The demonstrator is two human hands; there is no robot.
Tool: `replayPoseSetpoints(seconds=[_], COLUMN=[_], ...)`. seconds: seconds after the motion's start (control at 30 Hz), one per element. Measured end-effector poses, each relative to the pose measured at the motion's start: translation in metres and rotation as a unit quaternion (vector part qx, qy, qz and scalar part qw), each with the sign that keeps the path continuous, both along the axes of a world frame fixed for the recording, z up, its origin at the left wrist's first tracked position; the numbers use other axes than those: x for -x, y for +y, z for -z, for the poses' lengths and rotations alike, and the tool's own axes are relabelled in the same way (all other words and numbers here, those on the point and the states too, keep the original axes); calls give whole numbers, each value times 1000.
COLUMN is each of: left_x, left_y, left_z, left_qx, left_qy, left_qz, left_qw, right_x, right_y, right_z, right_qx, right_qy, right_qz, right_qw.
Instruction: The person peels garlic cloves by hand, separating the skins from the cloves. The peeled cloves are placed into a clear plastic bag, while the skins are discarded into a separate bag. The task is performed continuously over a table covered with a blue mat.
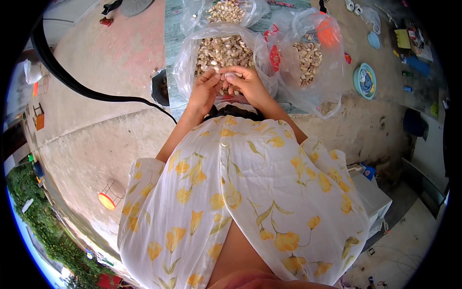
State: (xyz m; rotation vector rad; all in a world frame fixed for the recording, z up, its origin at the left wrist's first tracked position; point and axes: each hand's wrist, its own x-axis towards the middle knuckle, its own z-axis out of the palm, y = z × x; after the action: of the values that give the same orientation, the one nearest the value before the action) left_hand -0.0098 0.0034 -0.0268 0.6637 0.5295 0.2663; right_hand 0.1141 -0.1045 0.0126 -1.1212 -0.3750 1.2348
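Note:
Both hands meet over the near part of a clear plastic bag (182, 50) full of loose garlic cloves (223, 48). My right hand (249, 85) pinches a pale garlic clove (231, 74) between thumb and fingertips. My left hand (206, 88) is close beside it, its thumb and fingers bent together; whether it grips a clove too cannot be made out. Another open plastic bag to the right holds more cloves (308, 61). Beyond the middle bag lies a third one with paler cloves (225, 12).
The bags rest on a blue-grey table (173, 32). A black-lined bin (160, 88) stands on the floor at its left edge. A turquoise basin (364, 81) with cloth in it is on the floor at right. A black cable (97, 94) curves in from the left.

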Motion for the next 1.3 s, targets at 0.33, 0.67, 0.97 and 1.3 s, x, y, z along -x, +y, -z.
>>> replayPoseSetpoints(seconds=[0.33,0.67,0.97,1.3], left_x=[-1,-2,-12,-9], left_y=[-1,-1,-13,-11], left_z=[18,15,-13,-11], left_qx=[104,101,-196,-220], left_qy=[53,91,109,141], left_qz=[-80,-80,-54,-30], left_qw=[990,987,973,965], right_x=[-4,11,-15,-6], right_y=[-4,3,8,4], right_z=[5,-1,24,28], right_qx=[-19,-23,49,53], right_qy=[78,-376,-413,-382], right_qz=[22,-2,58,45], right_qw=[997,926,908,921])
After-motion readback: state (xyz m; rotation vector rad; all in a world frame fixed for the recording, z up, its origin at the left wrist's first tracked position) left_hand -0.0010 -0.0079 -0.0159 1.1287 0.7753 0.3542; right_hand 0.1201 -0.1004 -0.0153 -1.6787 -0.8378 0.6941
